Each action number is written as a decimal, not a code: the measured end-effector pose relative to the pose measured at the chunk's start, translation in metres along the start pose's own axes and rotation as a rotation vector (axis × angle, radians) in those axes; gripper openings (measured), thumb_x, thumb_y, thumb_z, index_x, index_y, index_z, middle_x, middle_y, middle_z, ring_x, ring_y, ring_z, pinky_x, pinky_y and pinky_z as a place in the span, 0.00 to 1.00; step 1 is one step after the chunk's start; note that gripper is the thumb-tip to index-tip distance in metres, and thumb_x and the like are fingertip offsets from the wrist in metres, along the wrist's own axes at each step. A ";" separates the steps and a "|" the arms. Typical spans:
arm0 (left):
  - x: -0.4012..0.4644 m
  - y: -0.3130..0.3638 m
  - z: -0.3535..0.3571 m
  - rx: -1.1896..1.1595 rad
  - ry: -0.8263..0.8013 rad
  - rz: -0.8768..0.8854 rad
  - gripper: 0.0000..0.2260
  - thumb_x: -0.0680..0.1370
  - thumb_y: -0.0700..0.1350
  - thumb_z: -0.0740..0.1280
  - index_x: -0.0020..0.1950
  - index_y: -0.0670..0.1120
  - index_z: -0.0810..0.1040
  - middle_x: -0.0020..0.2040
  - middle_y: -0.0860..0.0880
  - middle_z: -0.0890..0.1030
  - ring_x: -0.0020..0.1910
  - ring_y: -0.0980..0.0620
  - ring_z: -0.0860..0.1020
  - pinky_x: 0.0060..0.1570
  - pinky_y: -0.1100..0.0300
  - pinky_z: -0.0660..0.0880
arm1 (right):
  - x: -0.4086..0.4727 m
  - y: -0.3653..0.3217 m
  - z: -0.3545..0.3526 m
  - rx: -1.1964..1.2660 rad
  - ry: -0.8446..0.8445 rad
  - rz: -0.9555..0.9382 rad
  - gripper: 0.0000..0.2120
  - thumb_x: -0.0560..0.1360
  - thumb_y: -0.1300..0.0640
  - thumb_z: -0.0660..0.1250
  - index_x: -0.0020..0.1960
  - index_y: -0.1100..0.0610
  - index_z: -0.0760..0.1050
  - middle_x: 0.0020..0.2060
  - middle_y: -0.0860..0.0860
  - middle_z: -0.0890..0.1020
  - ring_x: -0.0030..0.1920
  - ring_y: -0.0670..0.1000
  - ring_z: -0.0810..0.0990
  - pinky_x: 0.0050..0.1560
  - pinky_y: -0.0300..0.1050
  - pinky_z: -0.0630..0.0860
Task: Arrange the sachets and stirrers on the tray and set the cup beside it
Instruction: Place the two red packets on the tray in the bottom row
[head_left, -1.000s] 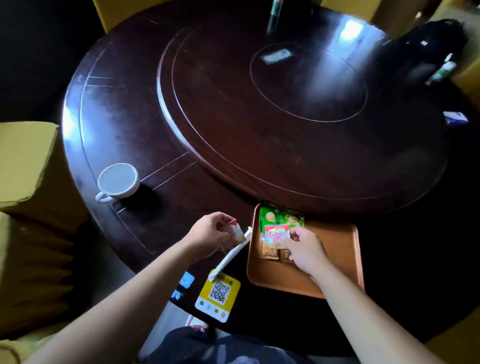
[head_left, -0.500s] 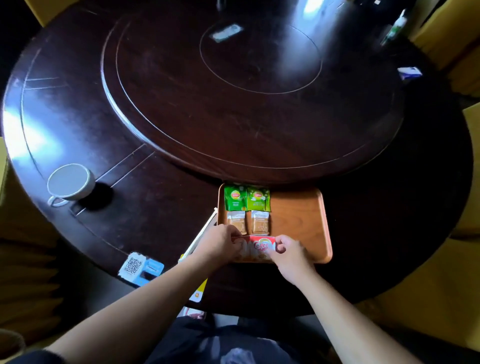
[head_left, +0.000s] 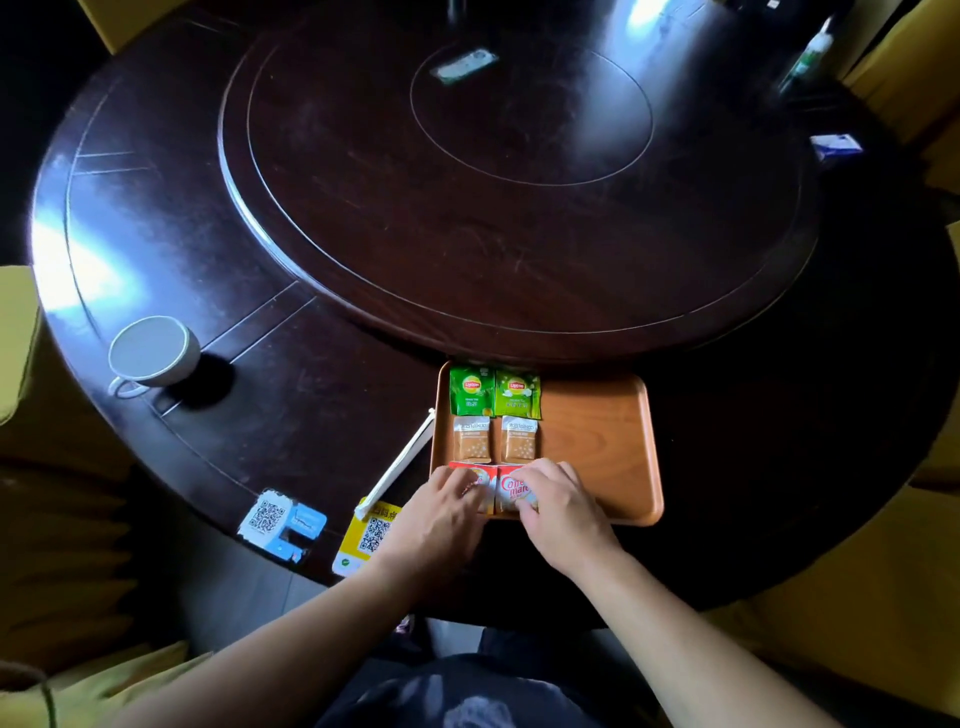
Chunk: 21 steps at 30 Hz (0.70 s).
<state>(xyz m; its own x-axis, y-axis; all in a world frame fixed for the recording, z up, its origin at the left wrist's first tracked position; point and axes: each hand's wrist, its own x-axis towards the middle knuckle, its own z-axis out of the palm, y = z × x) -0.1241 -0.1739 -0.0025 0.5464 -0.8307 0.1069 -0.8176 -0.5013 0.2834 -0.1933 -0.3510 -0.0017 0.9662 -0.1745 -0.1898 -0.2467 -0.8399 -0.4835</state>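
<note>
Both of your hands have come together at the near edge of the wooden tray (head_left: 597, 441): a second ago your left hand (head_left: 441, 514) was off to the side with a creamer sachet (head_left: 478, 486) in it, and that sachet now lies on the tray touching the second creamer sachet (head_left: 511, 491) under your right hand (head_left: 558, 506). Your fingers are curled down onto the two sachets, pressing and nudging them flat rather than lifting; how firmly they pinch I cannot tell. This gives you three tidy pairs in the tray's left half: two green tea sachets (head_left: 493, 391) at the far edge, two brown sugar sachets (head_left: 496, 439) in the middle, creamers nearest you. So the sachets look nearly finished. The paper-wrapped stirrers (head_left: 402, 460) lie on the dark worktop (head_left: 322, 395), just beside the tray's left rim, not yet on it. The white cup (head_left: 150, 353) stands well apart to your left, so it must yet be brought over.
</note>
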 end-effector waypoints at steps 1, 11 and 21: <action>-0.003 0.001 0.004 -0.020 -0.049 -0.038 0.16 0.74 0.51 0.62 0.54 0.45 0.81 0.52 0.48 0.81 0.51 0.48 0.73 0.52 0.53 0.77 | 0.000 -0.001 0.000 -0.024 -0.009 -0.027 0.16 0.74 0.62 0.69 0.61 0.55 0.78 0.58 0.49 0.79 0.59 0.54 0.73 0.57 0.52 0.77; -0.013 0.007 0.015 0.030 -0.159 -0.086 0.30 0.74 0.61 0.60 0.67 0.41 0.71 0.63 0.42 0.77 0.61 0.43 0.74 0.63 0.52 0.74 | -0.006 -0.003 0.001 -0.146 -0.027 -0.037 0.16 0.75 0.60 0.68 0.63 0.53 0.77 0.58 0.49 0.79 0.57 0.56 0.75 0.52 0.56 0.79; -0.011 0.000 0.010 -0.043 -0.114 -0.071 0.22 0.73 0.56 0.64 0.62 0.46 0.73 0.59 0.47 0.78 0.57 0.47 0.75 0.58 0.52 0.76 | -0.002 -0.009 -0.003 -0.189 -0.051 -0.008 0.12 0.78 0.57 0.65 0.61 0.53 0.77 0.55 0.51 0.77 0.56 0.56 0.74 0.52 0.54 0.78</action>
<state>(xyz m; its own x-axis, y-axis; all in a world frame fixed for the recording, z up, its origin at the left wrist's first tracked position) -0.1315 -0.1673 -0.0135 0.5760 -0.8171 -0.0232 -0.7680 -0.5507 0.3269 -0.1930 -0.3449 0.0057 0.9617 -0.1454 -0.2323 -0.2162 -0.9234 -0.3172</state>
